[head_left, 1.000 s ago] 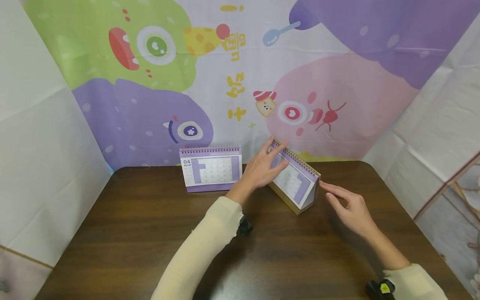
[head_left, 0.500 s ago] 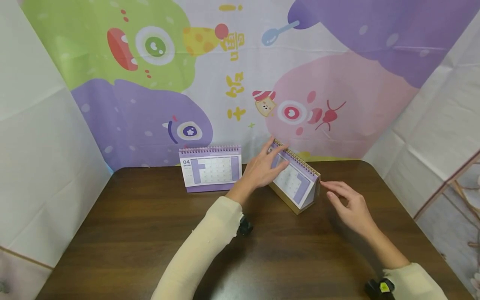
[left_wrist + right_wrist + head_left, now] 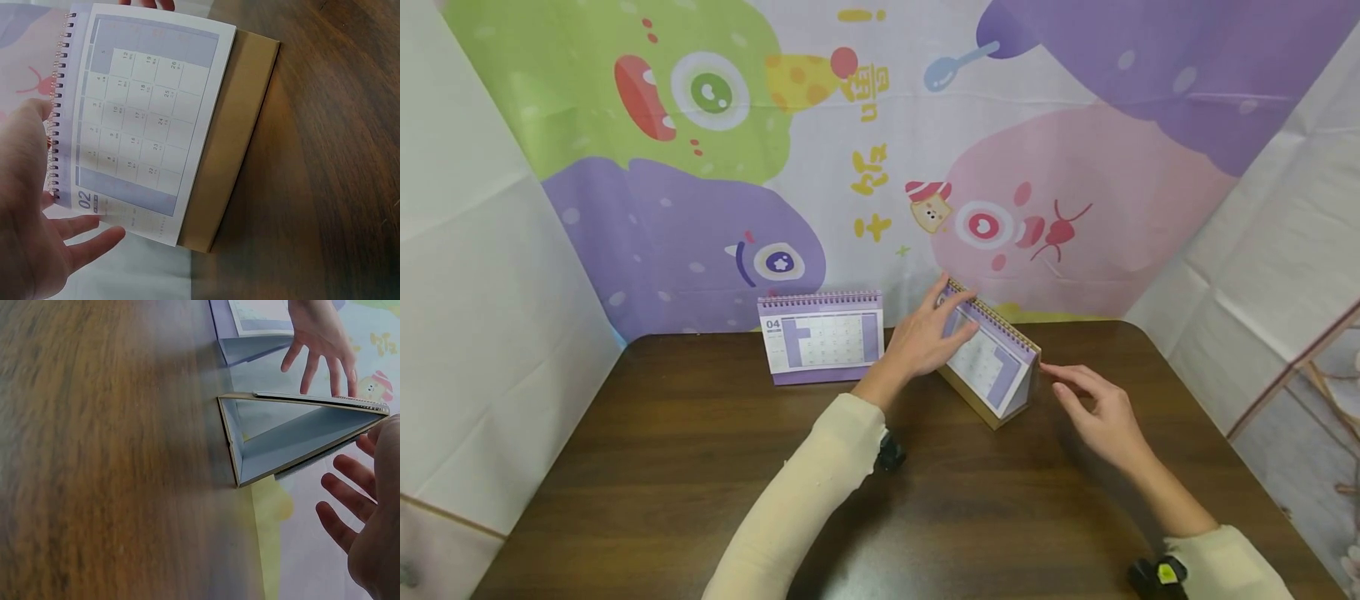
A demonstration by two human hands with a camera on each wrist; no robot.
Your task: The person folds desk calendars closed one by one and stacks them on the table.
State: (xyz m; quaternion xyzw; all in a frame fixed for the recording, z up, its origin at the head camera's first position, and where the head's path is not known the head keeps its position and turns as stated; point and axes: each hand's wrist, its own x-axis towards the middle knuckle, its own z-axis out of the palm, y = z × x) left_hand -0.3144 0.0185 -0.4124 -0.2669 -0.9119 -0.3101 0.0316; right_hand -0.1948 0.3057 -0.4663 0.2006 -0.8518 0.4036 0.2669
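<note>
A desk calendar (image 3: 981, 362) with a gold spiral, a kraft-brown base and a page marked 02 stands angled on the table. My left hand (image 3: 925, 333) reaches over its left end, fingers spread about the spiral and upper page; in the left wrist view the left hand (image 3: 31, 200) lies along the spiral side. At the calendar's right end, the right hand (image 3: 1101, 417) has its fingertips right at the upper edge. The right wrist view shows the hollow triangular end of the calendar (image 3: 300, 440), with the right hand (image 3: 375, 506) near its top corner, its other fingers loosely extended.
A second desk calendar (image 3: 823, 337), purple with a page marked 04, stands to the left near the back edge. The dark wooden table (image 3: 700, 475) meets a cartoon-printed cloth (image 3: 880, 167) behind. White panels (image 3: 497, 275) flank both sides.
Almost nothing differs: both hands stay at the calendar's ends, and the right fingertips have shifted very slightly at its edge. The calendars stand where they were.
</note>
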